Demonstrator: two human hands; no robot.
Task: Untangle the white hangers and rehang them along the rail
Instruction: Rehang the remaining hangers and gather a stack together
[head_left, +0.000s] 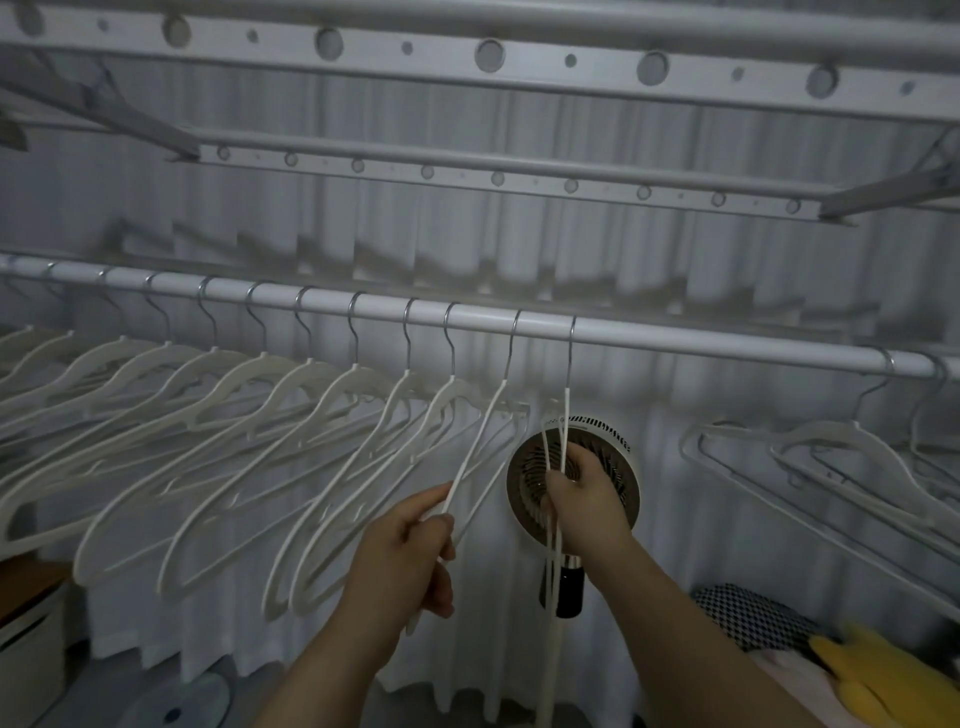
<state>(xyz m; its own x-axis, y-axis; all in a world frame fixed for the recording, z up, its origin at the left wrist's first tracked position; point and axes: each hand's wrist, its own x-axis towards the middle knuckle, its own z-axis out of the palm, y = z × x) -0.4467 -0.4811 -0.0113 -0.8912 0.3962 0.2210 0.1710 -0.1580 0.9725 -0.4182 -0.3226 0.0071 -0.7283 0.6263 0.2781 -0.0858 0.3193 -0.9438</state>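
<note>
White hangers hang in a close row from a white rail that crosses the middle of the view, sloping slightly down to the right. Their metal hooks sit spaced along the left and middle of the rail. Their bodies overlap one another, all slanting down to the left.

At the right end of this row, one slanted hanger is hooked on the rail and tilts out toward the viewer. The left hand has its fingers curled round the lower part of it, with the thumb on top.

Just to its right, an edge-on hanger hangs straight down from its hook. It shows as several thin white strands, and whether it is one hanger or more cannot be told. The right hand grips those strands in a closed fist, below the rail.

A few more hangers hang at the far right end of the rail, well apart from the hands, slanting down to the right.

Behind the right hand is a small round fan with a dark stem, in front of a pleated white curtain. Above, perforated metal bars of a drying rack cross the view. At the lower right lie a checked cloth and something yellow, which is blurred.
</note>
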